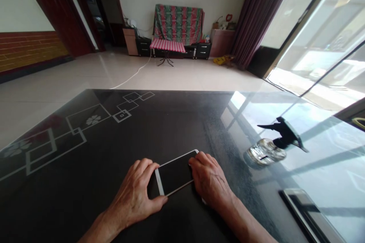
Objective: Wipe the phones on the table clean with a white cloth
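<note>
A white-framed smartphone [178, 172] with a dark screen lies face up on the glossy black table, slightly slanted. My left hand [134, 190] grips its left end, thumb on the near edge and fingers at the far corner. Over the phone's right end, my right hand [209, 178] is closed, its curled fingers pressed to the screen. A small white bit shows under that palm; what it belongs to is hidden. To the right, a clear spray bottle [265, 152] with a black trigger head lies on its side.
A second phone-like device [312, 214] lies at the table's right front. The black table [114, 152] has pale square and flower patterns at left and window glare at right. Beyond it stand a small stool with a striped cover [167, 45] and a cloth-draped object [178, 24].
</note>
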Demonstrator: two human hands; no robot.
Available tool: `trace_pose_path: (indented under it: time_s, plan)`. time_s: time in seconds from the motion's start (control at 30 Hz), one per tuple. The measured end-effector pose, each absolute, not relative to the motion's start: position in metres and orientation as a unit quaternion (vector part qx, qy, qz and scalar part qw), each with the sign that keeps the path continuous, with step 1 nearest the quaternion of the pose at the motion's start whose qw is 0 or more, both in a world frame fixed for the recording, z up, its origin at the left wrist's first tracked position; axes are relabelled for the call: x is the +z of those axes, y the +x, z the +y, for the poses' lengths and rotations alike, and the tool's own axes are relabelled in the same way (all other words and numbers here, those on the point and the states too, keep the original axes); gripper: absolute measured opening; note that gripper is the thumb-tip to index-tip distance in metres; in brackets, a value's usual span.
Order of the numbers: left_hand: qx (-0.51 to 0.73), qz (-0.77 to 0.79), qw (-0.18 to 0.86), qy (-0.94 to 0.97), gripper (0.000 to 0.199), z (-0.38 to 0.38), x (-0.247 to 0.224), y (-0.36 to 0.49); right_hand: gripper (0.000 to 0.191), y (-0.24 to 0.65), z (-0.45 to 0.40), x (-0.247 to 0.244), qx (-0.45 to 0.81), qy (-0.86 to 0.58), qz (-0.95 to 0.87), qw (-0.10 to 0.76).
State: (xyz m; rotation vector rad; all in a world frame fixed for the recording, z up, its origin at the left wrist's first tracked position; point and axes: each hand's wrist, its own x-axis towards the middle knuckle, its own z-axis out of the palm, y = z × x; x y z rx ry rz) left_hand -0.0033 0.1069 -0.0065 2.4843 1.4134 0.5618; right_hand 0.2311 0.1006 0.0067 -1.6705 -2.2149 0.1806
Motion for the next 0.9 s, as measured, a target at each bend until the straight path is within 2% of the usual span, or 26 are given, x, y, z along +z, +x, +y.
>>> trace_pose_path:
  time_s: [0.43, 0.73, 0.9]
  plan:
    - [0.179, 0.490, 0.138, 0.842, 0.061, 0.120, 0.006, -0.021, 0.022, 0.242, 0.099, 0.007, 0.098, -0.554, -0.802, 0.201]
    - [0.189, 0.496, 0.152, 0.834, 0.060, 0.121, 0.001, -0.021, 0.025, 0.199, 0.087, 0.002, 0.109, -0.509, -0.834, 0.182]
    - [0.203, 0.492, 0.154, 0.833, 0.060, 0.120, 0.001, -0.022, 0.041, 0.197, 0.089, 0.016, 0.159, -0.481, -0.842, 0.185]
